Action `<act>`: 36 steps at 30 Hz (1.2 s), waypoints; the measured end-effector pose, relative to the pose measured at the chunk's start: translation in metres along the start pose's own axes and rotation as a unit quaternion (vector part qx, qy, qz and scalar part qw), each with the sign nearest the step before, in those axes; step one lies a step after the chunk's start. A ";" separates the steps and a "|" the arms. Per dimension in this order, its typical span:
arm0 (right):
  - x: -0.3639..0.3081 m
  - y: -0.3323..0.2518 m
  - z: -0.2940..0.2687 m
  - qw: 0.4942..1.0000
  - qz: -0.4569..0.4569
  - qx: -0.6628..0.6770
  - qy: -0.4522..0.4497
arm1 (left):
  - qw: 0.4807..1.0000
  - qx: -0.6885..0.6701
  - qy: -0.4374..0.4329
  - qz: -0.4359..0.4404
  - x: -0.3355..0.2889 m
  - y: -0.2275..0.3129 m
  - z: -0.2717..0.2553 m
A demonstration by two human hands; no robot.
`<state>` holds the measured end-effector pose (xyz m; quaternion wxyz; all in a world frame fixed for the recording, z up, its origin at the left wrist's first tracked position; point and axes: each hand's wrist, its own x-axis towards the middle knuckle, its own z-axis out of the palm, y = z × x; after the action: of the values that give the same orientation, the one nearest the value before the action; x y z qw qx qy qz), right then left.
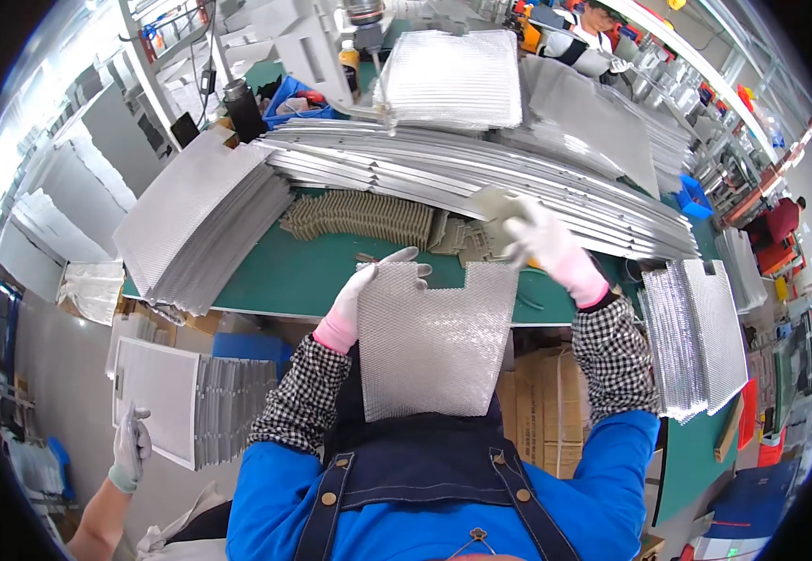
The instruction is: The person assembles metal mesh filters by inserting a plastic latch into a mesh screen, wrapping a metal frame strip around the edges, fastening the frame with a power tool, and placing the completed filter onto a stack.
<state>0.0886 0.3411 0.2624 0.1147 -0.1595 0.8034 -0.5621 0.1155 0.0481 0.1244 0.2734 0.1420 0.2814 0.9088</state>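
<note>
A silver mesh panel (434,346) with a notch cut in its top edge stands in front of my apron at the bench's near edge. My left hand (354,304), in a white glove with a pink cuff, grips its upper left corner. Raised past the panel's upper right corner, my right hand (551,248) is smeared by motion. A flat grey-beige piece (495,204) shows at its fingertips, apparently held. Below it lie loose grey-beige plastic pieces (467,241), beside a long row of the same kind (359,215) on the green bench (312,262).
Long metal strips (481,173) lie across the bench behind the pieces. Stacked mesh panels stand at left (200,215) and right (696,337). A co-worker's gloved hand (130,449) is beside framed panels (158,397) at lower left. A cardboard box (546,411) sits under the bench.
</note>
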 end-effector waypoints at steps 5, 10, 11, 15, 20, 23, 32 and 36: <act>0.027 -0.005 0.034 0.967 0.158 -0.122 -0.161 | 1.000 0.007 0.005 -0.004 -0.001 -0.002 0.009; 0.027 -0.016 0.026 0.954 0.174 -0.104 -0.223 | 0.999 -0.029 -0.029 -0.008 -0.004 -0.004 -0.007; 0.025 -0.022 0.023 0.947 0.167 -0.101 -0.257 | 0.998 -0.043 -0.042 -0.012 -0.004 -0.003 -0.008; 0.021 -0.043 0.026 0.918 0.157 -0.184 -0.315 | 0.995 -0.074 -0.062 -0.015 -0.003 -0.002 -0.009; 0.022 -0.034 0.035 0.899 0.133 -0.313 -0.277 | 0.928 0.338 0.118 0.106 -0.001 0.038 0.013; 0.019 -0.034 0.042 0.898 0.081 -0.346 -0.260 | 0.560 0.800 0.107 0.188 -0.001 0.059 0.078; 0.002 -0.037 0.039 0.948 0.115 -0.212 -0.208 | 0.571 0.815 0.096 -0.010 0.004 0.050 0.087; 0.005 -0.039 0.039 0.936 0.095 -0.256 -0.221 | 0.556 0.825 0.101 -0.029 0.010 0.051 0.087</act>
<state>0.1036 0.2927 0.2856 0.2975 -0.2270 0.8858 -0.2745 0.1221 0.0560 0.2257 0.0328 0.2049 0.9374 0.2797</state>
